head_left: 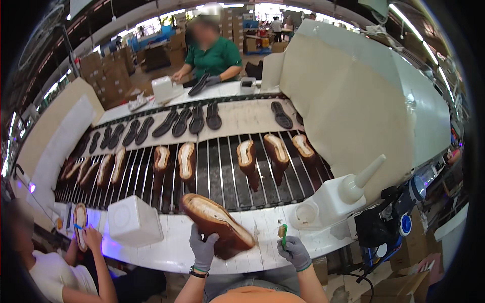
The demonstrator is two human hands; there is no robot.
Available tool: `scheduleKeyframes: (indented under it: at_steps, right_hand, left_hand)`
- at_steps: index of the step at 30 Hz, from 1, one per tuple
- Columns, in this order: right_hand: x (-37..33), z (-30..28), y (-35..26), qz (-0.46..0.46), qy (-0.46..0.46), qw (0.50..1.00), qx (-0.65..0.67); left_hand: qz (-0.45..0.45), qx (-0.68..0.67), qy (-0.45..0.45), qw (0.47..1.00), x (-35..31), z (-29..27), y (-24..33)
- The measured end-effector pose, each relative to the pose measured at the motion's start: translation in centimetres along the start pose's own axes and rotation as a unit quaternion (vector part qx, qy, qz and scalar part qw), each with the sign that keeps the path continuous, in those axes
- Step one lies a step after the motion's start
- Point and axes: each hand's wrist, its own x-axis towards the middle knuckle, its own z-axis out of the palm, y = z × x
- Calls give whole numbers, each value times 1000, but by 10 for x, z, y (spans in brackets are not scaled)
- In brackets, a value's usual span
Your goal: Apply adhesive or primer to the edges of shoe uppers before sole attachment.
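My gloved left hand (pixel 203 247) grips a brown shoe upper (pixel 218 225), tilted so that its pale underside faces up, above the white table edge. To the right, my gloved right hand (pixel 295 251) is closed on a small green-handled brush (pixel 283 233) with tan bristles, held upright and apart from the shoe upper. Ahead of both hands, several more brown uppers (pixel 186 160) stand sole side up on the metal rods of a conveyor (pixel 214 174). Behind them, black shoe soles (pixel 197 119) lie in a row on a pale belt.
A white bottle with a long nozzle (pixel 348 192) stands on the table (pixel 177 250) at right, a white square container (pixel 132 219) at left. At lower left a person (pixel 55 272) works on another sole-up shoe; across the conveyor, a person in green (pixel 214 58) handles a black sole.
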Motion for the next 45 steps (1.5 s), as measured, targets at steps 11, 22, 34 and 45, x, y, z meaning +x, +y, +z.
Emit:
scheduleKeyframes:
  at_steps: [11, 22, 34, 45]
  right_hand:
    - [13, -53, 27, 24, -32, 998, 52]
    - [13, -61, 29, 26, -37, 998, 52]
    - [16, -59, 23, 14, -81, 991, 104]
    - [13, -58, 23, -1, -72, 993, 91]
  left_hand:
    - [67, 477, -287, 828, -30, -3, 11]
    - [39, 408, -297, 863, -32, -11, 14]
    - [-227, -298, -174, 911, 70, -12, 55]
    - [5, 188, 60, 980, 197, 87, -59]
